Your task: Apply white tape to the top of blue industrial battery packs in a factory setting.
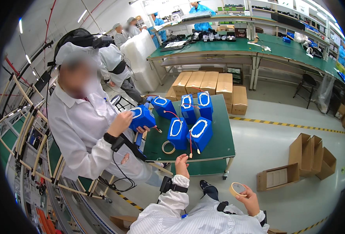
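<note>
My right hand (251,201) is closed around a roll of tan tape (233,191), held off to the right of the cart. My left hand (182,167) reaches to the cart's near edge with fingertips pinched; whether something small is between them does not show. Close beside those fingertips hangs the pale connector (190,155) of a red lead. That lead runs from the nearest blue battery pack (205,141). Several more blue packs, including one at its left (176,136), stand on the green cart top (221,128), with white oval outlines on top.
At the left a co-worker (84,117) holds another blue pack (143,121). A second tape roll (164,149) lies on the cart. Cartons (209,82) are stacked behind it; open cardboard boxes (277,177) lie on the floor at right. A long green workbench (219,46) stands farther back.
</note>
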`<state>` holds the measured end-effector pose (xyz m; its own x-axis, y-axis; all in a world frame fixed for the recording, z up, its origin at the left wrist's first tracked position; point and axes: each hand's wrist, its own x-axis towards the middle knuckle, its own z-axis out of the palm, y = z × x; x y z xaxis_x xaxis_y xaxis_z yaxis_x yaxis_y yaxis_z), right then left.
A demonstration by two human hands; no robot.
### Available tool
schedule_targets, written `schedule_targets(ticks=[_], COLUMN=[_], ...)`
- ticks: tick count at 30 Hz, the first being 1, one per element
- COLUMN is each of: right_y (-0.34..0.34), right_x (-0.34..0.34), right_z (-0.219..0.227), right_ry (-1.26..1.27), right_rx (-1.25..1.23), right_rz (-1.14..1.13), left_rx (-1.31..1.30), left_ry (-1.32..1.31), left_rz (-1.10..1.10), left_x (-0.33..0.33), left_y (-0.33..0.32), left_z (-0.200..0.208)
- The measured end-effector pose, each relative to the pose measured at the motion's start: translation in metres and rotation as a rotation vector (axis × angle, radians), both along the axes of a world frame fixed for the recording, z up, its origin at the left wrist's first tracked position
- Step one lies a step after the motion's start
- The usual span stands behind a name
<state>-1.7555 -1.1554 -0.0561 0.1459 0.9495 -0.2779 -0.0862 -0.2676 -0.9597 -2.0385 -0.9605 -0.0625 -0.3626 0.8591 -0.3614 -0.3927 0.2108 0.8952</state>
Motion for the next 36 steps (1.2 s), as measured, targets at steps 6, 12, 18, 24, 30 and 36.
schedule_targets(ticks=[6, 12, 18, 24, 30, 36], right_y=[0.001, 0.001, 0.003, 0.004, 0.007, 0.009], right_x=[0.000, -0.002, -0.005, -0.005, -0.006, -0.010], right_z=[0.008, 0.004, 0.010, 0.010, 0.014, 0.025], right_ry=[0.037, 0.071, 0.066, 0.017, 0.032, 0.086], right_rx=[-0.042, -0.008, -0.016, -0.029, -0.071, -0.122], right_rz=[-0.012, -0.040, -0.043, -0.030, 0.024, -0.014], left_rx=[0.018, -0.002, -0.076, -0.066, -0.041, -0.033], left_ry=[0.032, -0.025, -0.048, 0.024, 0.049, -0.064], left_rz=[-0.020, -0.242, -0.338, -0.370, -0.363, -0.341], left_x=[-0.007, -0.012, -0.005, -0.002, -0.006, -0.006], left_y=[0.014, 0.025, 0.021, 0.019, 0.017, 0.016], left_z=[0.000, -0.002, -0.001, 0.000, 0.004, 0.013])
